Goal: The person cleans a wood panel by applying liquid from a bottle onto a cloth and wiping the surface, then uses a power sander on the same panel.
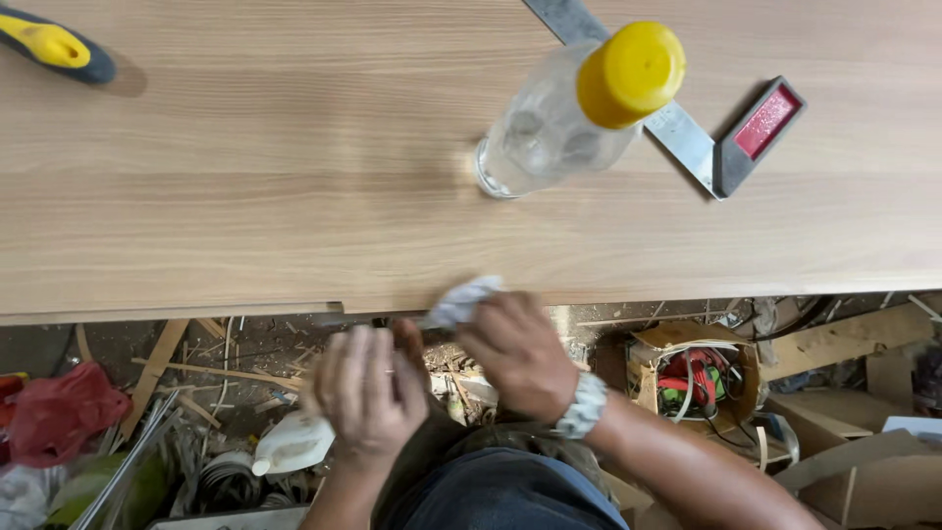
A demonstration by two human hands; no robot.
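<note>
Workshop setting: pale wood-grain board [294, 177] fills the upper part of the view, its near edge running across the middle; below that edge, a floor littered with offcuts, shavings and cable.

Landmark: board's near edge.

- Right hand [518, 355], wrist with a metal watch [584, 404], sits right at the edge, fingers closed around a crumpled white cloth [461, 300]. Cloth pokes up over the edge and touches the board's lip.
- Left hand [365, 391] is just below the edge, beside the right hand. Fingers curled together, thumb up toward the cloth; whether it grips anything I cannot tell, as the back of the hand hides the palm.
- Well back from the edge on the board: clear plastic bottle [554, 128] with yellow cap [631, 74], standing upright. Just beyond it lies a metal try square [677, 128] with a dark stock and red inset.
- Far corner of the board, away from the edge: yellow-and-black tool handle [54, 46].
- Below the edge on the floor: white jug [292, 444], red bag [59, 407], open cardboard box [692, 378] holding red and green items and wire.

Judgement on wiping the lip well: keep the cloth bunched tight so a firm pad meets the edge. Work along the grain in one direction. Steady the board face with the free hand. Watch for splinters at the lip snagging the cloth.
</note>
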